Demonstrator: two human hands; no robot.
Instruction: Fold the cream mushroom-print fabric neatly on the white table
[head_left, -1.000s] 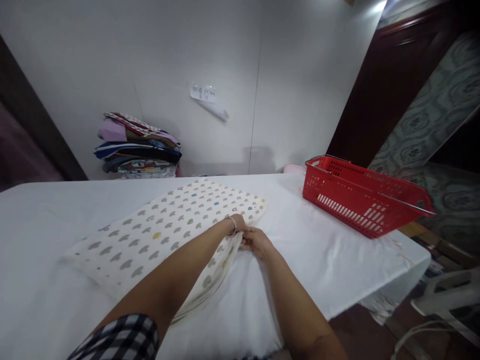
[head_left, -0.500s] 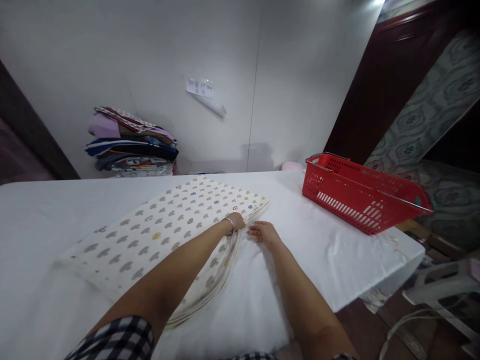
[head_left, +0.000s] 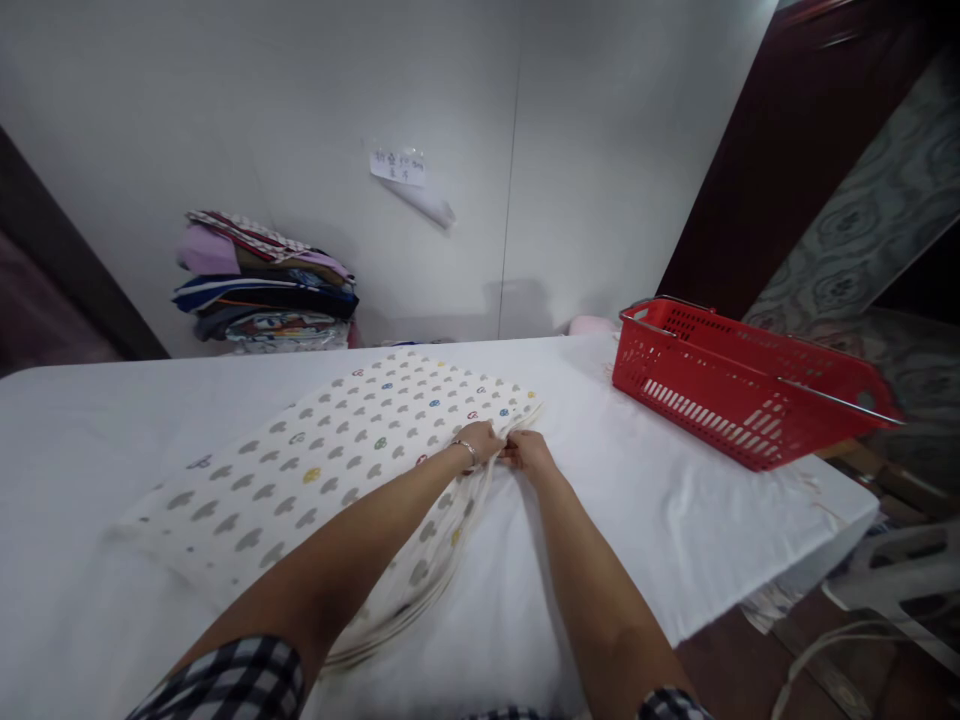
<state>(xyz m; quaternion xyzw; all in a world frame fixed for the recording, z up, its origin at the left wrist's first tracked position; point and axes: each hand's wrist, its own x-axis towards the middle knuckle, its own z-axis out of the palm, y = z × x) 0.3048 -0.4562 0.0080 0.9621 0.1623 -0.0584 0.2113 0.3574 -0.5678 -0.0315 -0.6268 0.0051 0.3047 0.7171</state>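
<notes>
A folded cream cloth point(head_left: 322, 460) printed with grey and coloured motifs lies slanted across the white-covered table point(head_left: 112, 420). My left hand point(head_left: 484, 438), a thin bracelet at its wrist, rests closed on the cloth's right edge near the far corner. My right hand point(head_left: 527, 451) meets it there, fingers pinched on the same edge. The layered edges of the cloth run back toward me under my left forearm.
A red plastic basket point(head_left: 739, 385) with a metal handle stands at the table's right end. A pile of folded clothes point(head_left: 266, 285) sits against the white wall behind the table. A paper note point(head_left: 397, 167) hangs on the wall. The table's right corner drops off toward the floor.
My right hand, which lay flat on the table beside the cloth half a second ago, has moved left and up to pinch the cloth's edge beside my left hand.
</notes>
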